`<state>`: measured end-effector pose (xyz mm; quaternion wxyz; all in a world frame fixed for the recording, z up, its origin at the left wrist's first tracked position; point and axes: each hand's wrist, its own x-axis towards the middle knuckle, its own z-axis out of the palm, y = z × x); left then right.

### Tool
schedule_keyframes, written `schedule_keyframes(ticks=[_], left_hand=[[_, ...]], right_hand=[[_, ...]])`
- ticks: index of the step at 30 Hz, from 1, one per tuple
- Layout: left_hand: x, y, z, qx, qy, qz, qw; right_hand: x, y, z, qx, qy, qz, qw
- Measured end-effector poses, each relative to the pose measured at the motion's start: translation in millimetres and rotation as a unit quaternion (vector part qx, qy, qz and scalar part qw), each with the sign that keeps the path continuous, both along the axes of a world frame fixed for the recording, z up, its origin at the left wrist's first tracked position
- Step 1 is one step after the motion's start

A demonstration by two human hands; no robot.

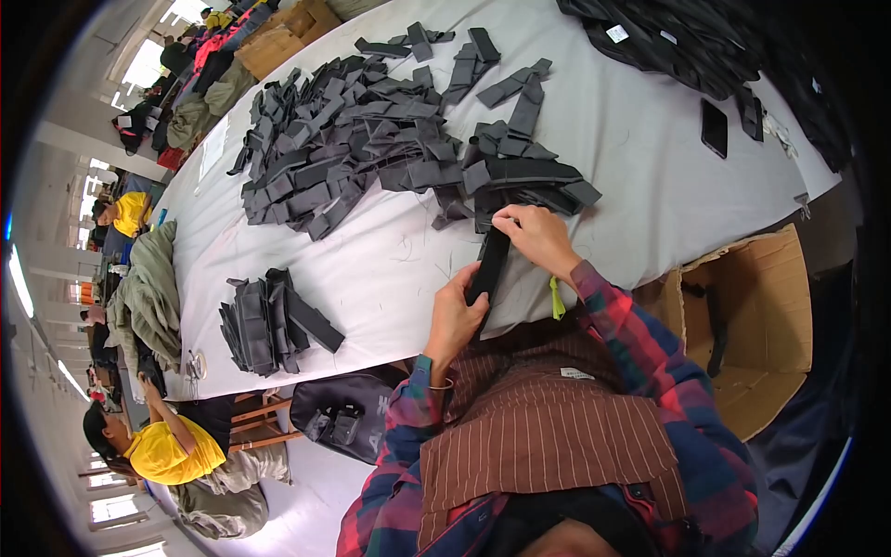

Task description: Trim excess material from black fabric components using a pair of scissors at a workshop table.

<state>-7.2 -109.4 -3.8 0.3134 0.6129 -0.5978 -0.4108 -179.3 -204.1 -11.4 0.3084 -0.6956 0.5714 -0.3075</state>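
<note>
At frame centre I pinch the black strap (489,263) with left hand (453,320) and right hand (538,239); keeping it taut and flat seems best.

There is a single view, from a wide fisheye camera worn on the person's head, looking steeply down and forward over the chest onto a white worktable (650,139) close below. The picture is upright and unmirrored; the table's straight edges bow toward the dark round rim. Both forearms enter from the lower edge, and the left hand (452,320) and right hand (538,239) sit near the centre, close to the lens. The left rim takes in a long room with other seated people
</note>
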Motion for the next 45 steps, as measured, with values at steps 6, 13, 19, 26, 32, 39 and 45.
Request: schedule_keyframes(ticks=[6,13,19,26,32,39,45], left_hand=[[-1,6,-10,-0.078,-0.035,-0.042,0.995],[3,21,-23,0.107,0.345,0.075,0.930],[-3,30,-12,0.129,0.425,0.077,0.893],[-2,41,-9,0.114,0.413,0.068,0.901],[-3,49,5,0.121,0.420,0.062,0.897],[-5,56,8,0.118,0.455,0.064,0.880],[-6,63,13,0.118,0.438,0.052,0.890]], right_hand=[[0,-10,-4,0.093,-0.082,0.091,0.988],[-30,21,14,0.073,-0.224,0.067,0.969],[-26,72,17,-0.095,-0.048,0.024,0.994],[-28,80,26,-0.173,0.003,0.041,0.984],[-23,81,29,-0.227,0.036,0.021,0.973],[-20,85,30,-0.259,0.024,0.008,0.966],[-20,87,38,-0.177,-0.024,-0.011,0.984]])
